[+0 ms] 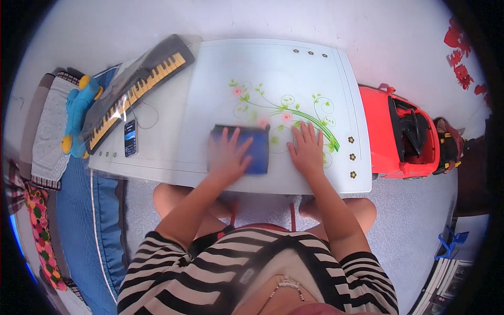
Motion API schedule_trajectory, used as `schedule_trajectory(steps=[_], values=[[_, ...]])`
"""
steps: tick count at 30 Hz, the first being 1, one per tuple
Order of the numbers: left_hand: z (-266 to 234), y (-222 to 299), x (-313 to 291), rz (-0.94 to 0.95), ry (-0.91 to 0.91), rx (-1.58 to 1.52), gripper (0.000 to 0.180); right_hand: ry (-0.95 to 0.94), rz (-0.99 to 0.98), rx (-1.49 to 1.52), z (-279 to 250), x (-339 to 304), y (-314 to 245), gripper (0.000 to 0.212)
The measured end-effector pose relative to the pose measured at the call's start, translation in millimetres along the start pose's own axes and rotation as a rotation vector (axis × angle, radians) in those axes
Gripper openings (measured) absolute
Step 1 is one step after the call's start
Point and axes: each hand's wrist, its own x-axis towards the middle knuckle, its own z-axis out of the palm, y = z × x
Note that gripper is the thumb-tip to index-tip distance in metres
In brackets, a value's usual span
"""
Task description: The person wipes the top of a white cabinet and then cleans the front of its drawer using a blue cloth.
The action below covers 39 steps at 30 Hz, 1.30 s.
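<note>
On the white table (210, 68) with a printed green vine and pink flowers lies a flat, blue, roughly rectangular piece (258, 157) with a dark far edge. It looks like a folded cloth or a thin pouch; I cannot tell which. My left hand (229, 157) rests on top of it, fingers spread, covering its left and middle part. To the right, my right hand (307, 149) lies flat on the bare tabletop beside the vine print, fingers stretched out and holding nothing. A small gap separates it from the blue piece.
A keyboard (139, 92) under clear plastic lies slantwise at the table's left, with a phone (130, 138) near it. Beyond them are a blue plush toy (79, 115) and a blue-covered bed (79, 231). A red toy car (383, 131) stands at the table's right.
</note>
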Motion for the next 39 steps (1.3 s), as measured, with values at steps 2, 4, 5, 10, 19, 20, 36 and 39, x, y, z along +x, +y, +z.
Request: schedule_trajectory(steps=[2, 4, 5, 10, 19, 20, 36, 39], values=[[-3.6, 1.6, -21.3, 0.019, -0.005, -0.064, 0.056, -0.001, 0.001, 0.007, 1.5, 0.0, 0.0, 0.054], [-2.9, -1.7, -24.9, 0.035, 0.044, -0.09, 0.057, -0.011, 0.005, 0.011, 1.6, 1.3, -1.5, 0.056], [-3.1, -3.3, -22.7, 0.033, 0.045, -0.088, 0.057, -0.009, 0.006, 0.012, 0.0, 2.3, -2.6, 0.054], [-7.3, -12.5, 23.8, -0.039, 0.014, -0.005, 0.057, -0.005, 0.005, 0.0, -4.7, 2.3, -0.2, 0.052], [18.7, -53.2, 159.3, -0.131, 0.076, 0.068, 0.056, -0.064, 0.011, 0.048, -10.3, 3.1, -6.5, 0.053], [18.7, -53.7, 177.5, -0.155, 0.051, 0.072, 0.057, -0.061, 0.006, 0.042, -11.8, 3.4, -6.1, 0.053], [45.8, -79.5, 267.0, -0.176, 0.479, -0.45, 0.053, -0.087, -0.072, -0.009, 3.6, 45.4, -0.5, 0.057], [42.8, -106.8, 252.9, -0.382, 1.08, -0.884, 0.034, 0.024, -0.243, 0.122, 22.8, 140.9, -14.5, 0.058]])
